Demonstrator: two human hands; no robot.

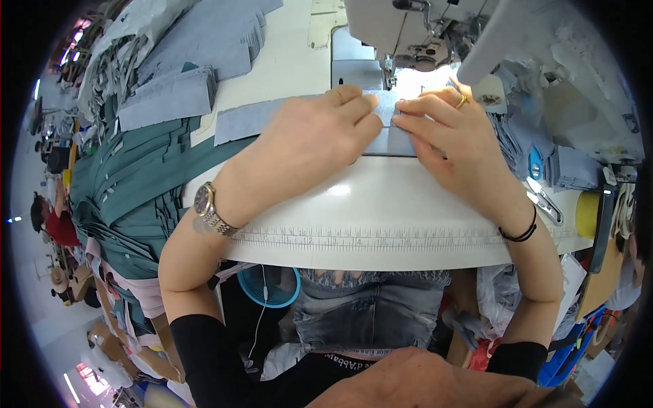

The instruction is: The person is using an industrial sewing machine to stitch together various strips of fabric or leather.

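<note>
A grey-blue fabric piece (pixel 385 109) lies on the sewing machine (pixel 408 34) bed, just in front of the presser foot (pixel 390 73). My left hand (pixel 323 129) is closed, its bent fingers gripping the fabric's left side. From beneath its wrist a grey-blue strip (pixel 241 121) and a dark green strip (pixel 221 156) stretch leftward; whether they join the piece is hidden. On the other side, my right hand (pixel 449 126) pinches the fabric with thumb and fingers by the lit needle area. Its fingertips partly cover the cloth edge.
Grey-blue panels (pixel 170 98) are stacked at far left, above a heap of dark green fabric strips (pixel 129 177). Thread snips (pixel 535 163), scissors (pixel 544 204) and more folded grey-blue pieces (pixel 575 168) lie at right. A ruler tape (pixel 367 241) runs along the table's front edge.
</note>
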